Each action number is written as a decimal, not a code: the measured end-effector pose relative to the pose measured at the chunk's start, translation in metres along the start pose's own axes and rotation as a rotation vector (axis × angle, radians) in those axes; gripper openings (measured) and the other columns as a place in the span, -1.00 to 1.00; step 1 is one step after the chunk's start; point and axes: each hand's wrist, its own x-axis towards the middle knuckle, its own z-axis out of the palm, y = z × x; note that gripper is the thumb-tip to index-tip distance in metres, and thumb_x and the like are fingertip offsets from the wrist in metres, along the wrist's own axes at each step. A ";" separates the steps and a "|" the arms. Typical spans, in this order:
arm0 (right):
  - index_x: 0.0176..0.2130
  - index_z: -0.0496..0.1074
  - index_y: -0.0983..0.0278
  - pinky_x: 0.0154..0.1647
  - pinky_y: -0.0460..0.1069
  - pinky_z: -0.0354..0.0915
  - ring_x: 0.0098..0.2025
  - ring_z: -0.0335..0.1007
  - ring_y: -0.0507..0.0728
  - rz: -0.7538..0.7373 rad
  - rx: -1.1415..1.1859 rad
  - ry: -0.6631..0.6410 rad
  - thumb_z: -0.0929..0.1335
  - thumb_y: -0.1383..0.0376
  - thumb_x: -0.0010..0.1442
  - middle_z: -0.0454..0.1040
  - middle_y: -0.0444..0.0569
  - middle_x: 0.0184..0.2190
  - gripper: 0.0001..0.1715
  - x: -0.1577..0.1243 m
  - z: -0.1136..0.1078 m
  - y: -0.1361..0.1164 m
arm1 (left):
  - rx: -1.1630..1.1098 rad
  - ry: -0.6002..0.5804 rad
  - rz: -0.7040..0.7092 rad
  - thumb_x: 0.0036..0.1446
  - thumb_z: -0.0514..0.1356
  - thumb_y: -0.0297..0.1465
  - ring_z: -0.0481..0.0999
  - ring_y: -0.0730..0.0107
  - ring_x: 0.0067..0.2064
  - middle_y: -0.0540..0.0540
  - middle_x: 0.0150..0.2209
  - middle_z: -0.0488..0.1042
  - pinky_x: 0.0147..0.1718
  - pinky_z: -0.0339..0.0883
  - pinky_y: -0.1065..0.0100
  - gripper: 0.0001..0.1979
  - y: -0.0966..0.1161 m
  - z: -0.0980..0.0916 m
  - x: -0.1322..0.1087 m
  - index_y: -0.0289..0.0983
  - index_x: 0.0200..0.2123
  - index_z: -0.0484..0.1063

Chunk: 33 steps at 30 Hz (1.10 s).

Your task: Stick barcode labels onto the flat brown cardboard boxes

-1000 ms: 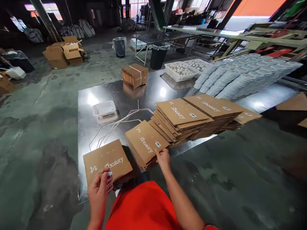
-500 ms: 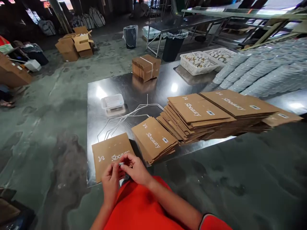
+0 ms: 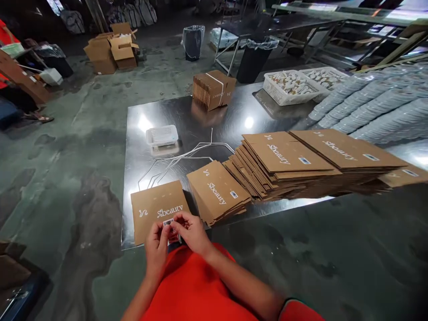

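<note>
Now both hands sit close together at the near edge of the steel desk (image 3: 137,156), the left hand (image 3: 156,250) and the right hand (image 3: 193,232) meeting over a small printed card (image 3: 169,224). Fingers of both hands pinch it firmly, though its print is too small to read. It is held just above the lower edge of a flat kraft carton (image 3: 157,198) printed "Sbeauty". A fanned stack of matching cartons (image 3: 217,191) lies just beside, with taller stacks (image 3: 287,156) beyond and bent wires (image 3: 180,162) behind.
</note>
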 end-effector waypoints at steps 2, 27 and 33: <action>-0.41 0.38 0.26 -0.43 -0.10 0.23 -0.47 0.28 0.00 -0.058 -0.092 0.034 0.34 0.22 0.11 0.38 -0.14 -0.49 -0.85 0.001 -0.001 0.001 | 0.041 0.000 -0.027 0.03 0.19 -0.06 0.31 0.47 -0.53 0.03 -0.59 0.27 -0.55 0.29 0.46 -0.59 -0.003 0.000 0.001 -0.28 -0.57 0.28; -0.50 0.47 0.32 -0.14 -0.05 0.20 -0.24 0.31 0.11 0.027 -0.707 0.293 0.35 0.33 0.06 0.42 0.00 -0.39 -0.85 0.122 -0.034 0.072 | -0.006 0.097 -0.277 -0.14 0.25 0.07 0.26 0.47 -0.56 0.01 -0.60 0.28 -0.62 0.15 0.45 -0.45 -0.082 -0.028 0.045 -0.38 -0.52 0.43; -0.48 0.47 0.31 -0.15 -0.05 0.20 -0.24 0.31 0.10 0.010 -0.860 0.302 0.32 0.34 0.11 0.41 0.01 -0.36 -0.83 0.119 -0.028 0.070 | 0.026 0.097 -0.260 -0.08 0.22 0.05 0.28 0.46 -0.53 -0.01 -0.58 0.33 -0.57 0.17 0.45 -0.47 -0.085 -0.030 0.047 -0.37 -0.50 0.44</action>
